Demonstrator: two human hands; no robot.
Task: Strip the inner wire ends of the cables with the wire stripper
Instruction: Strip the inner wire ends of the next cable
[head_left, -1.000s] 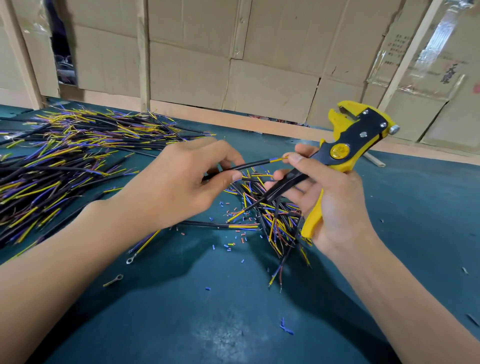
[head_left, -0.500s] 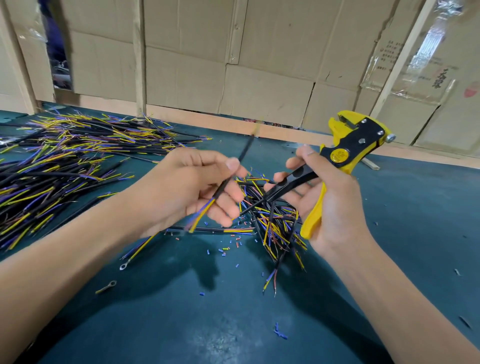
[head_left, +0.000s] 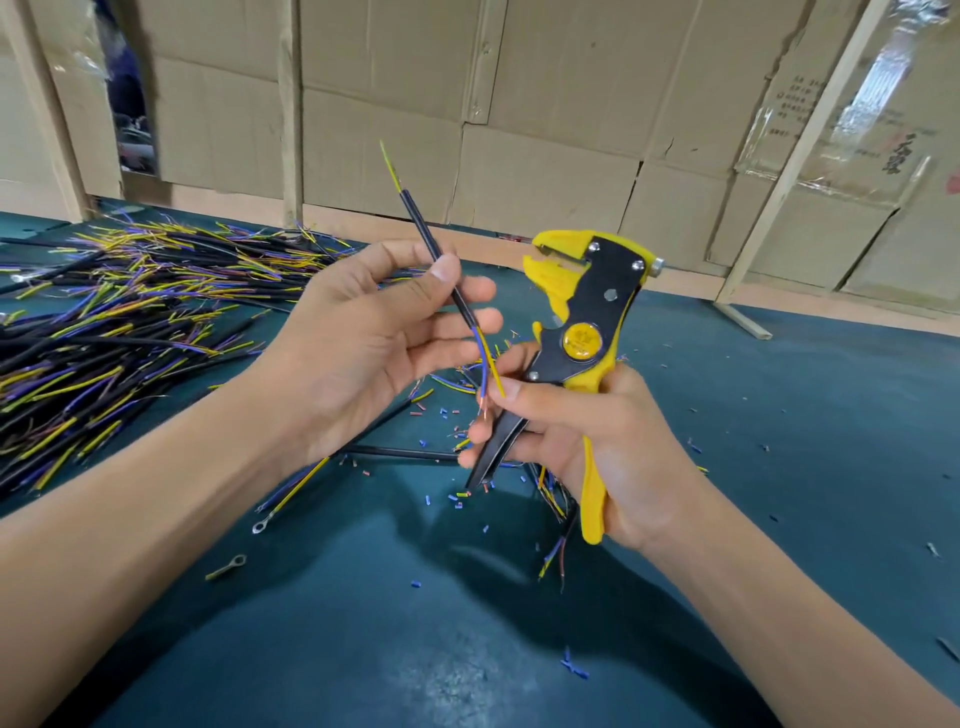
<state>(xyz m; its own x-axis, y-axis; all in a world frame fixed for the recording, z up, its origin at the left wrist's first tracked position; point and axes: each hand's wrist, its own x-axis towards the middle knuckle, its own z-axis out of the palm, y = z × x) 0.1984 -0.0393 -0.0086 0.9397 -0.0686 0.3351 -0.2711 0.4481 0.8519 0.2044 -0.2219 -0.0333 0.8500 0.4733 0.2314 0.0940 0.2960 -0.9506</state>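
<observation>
My left hand (head_left: 363, 343) pinches a short black cable (head_left: 434, 244) between thumb and fingers, holding it nearly upright. Yellow inner wire shows at its top end; blue and yellow inner wires hang from its bottom end, with bare copper on the blue one. My right hand (head_left: 597, 441) grips the yellow-and-black wire stripper (head_left: 584, 322), jaws pointing up. The right thumb touches the yellow inner wire near the stripper's handle.
A big heap of black cables (head_left: 114, 322) with yellow and purple ends lies at the left on the green table (head_left: 805, 441). A smaller bunch of cables (head_left: 556, 499) lies under my right hand. Insulation scraps and ring terminals (head_left: 228, 566) dot the table. Cardboard walls stand behind.
My left hand has turned the cable from lying sideways to nearly upright, bringing its other end down. My right hand with the stripper has moved closer to that lower end.
</observation>
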